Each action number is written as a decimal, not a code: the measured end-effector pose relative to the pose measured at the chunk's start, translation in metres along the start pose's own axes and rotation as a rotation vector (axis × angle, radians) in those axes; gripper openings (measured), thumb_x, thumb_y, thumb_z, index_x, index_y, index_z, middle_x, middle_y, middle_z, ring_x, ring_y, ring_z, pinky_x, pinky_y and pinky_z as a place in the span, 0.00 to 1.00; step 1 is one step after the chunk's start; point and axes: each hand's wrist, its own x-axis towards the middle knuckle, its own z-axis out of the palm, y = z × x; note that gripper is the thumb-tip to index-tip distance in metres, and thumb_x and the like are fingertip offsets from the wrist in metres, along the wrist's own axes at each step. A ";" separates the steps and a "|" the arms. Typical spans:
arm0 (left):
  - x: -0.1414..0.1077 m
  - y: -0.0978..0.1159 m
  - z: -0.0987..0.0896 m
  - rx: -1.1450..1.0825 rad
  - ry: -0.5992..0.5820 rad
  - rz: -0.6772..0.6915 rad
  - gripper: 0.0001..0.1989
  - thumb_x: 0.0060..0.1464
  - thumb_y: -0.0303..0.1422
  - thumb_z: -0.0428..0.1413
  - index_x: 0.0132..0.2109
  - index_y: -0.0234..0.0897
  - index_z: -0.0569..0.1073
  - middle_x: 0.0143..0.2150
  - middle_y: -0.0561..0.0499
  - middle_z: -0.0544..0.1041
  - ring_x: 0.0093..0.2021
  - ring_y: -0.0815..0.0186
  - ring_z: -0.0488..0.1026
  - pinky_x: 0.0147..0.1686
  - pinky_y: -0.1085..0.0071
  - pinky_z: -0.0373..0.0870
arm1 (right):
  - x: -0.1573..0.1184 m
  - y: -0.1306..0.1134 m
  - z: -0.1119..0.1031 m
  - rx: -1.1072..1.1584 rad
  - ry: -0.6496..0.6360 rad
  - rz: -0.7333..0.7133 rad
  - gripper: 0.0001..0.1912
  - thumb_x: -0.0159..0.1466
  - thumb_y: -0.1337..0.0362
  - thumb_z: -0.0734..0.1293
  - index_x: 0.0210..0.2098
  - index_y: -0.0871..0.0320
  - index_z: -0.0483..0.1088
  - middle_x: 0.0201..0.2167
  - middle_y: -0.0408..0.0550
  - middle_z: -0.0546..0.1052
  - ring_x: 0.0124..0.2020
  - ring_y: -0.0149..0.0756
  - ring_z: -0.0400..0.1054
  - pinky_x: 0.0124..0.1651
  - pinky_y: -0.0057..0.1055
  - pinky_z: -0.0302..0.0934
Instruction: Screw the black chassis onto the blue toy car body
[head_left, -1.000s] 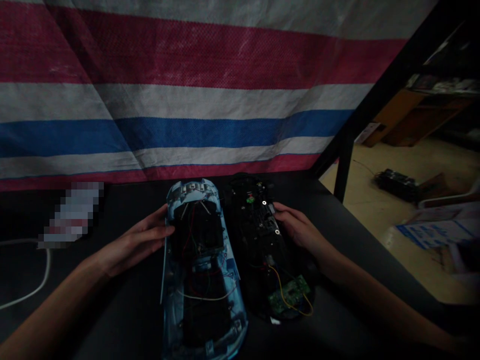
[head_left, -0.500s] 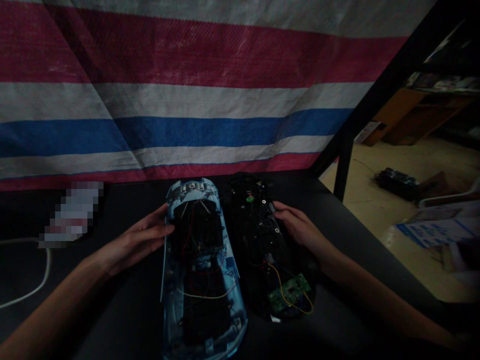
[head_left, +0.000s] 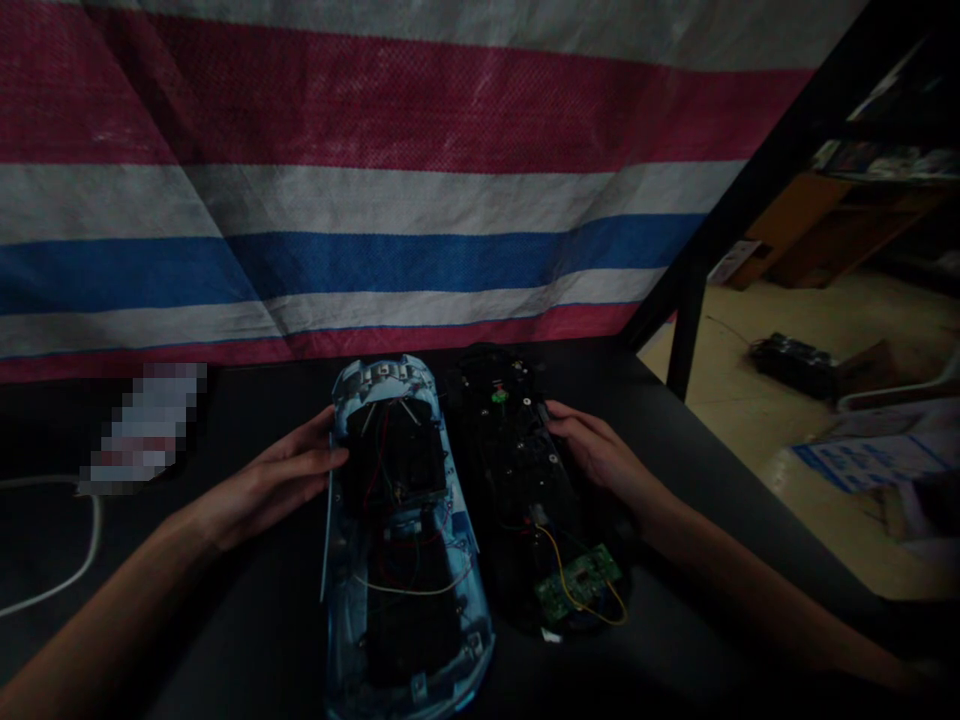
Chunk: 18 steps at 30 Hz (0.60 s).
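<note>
A light-blue toy car body shell (head_left: 465,590) lies upside down on the dark table, its black inside and thin wires facing up. Along its left edge my left hand (head_left: 289,475) grips it, the thumb over the rim and the other fingers partly hidden. Close beside the shell, to the right, is the black toy car chassis (head_left: 510,440). My right hand (head_left: 589,440) is closed on the chassis's right side, its fingertips partly hidden. A green circuit board (head_left: 577,585) with a yellow wire sits at the chassis's near end.
A striped tarp (head_left: 420,260) hangs behind the black table (head_left: 247,620). At the left lie a pixelated object (head_left: 150,420) and a white cable (head_left: 94,540). A dark metal post (head_left: 684,335) stands at the right. Beyond it, a black device (head_left: 795,362) and boxes are on the floor.
</note>
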 end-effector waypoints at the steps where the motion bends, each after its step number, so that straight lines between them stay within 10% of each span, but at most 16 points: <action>1: 0.000 0.000 0.000 0.002 0.014 -0.007 0.36 0.48 0.36 0.70 0.64 0.51 0.71 0.66 0.50 0.75 0.70 0.45 0.64 0.63 0.57 0.70 | 0.000 0.000 0.000 -0.009 0.004 0.000 0.17 0.57 0.57 0.73 0.46 0.48 0.78 0.33 0.40 0.80 0.34 0.40 0.72 0.40 0.35 0.63; 18: -0.002 -0.002 -0.004 0.032 -0.039 -0.004 0.35 0.56 0.35 0.65 0.69 0.51 0.65 0.63 0.49 0.78 0.66 0.48 0.71 0.61 0.60 0.72 | -0.009 -0.007 0.011 0.065 0.203 0.075 0.18 0.54 0.60 0.75 0.46 0.48 0.78 0.36 0.39 0.83 0.41 0.42 0.75 0.44 0.35 0.66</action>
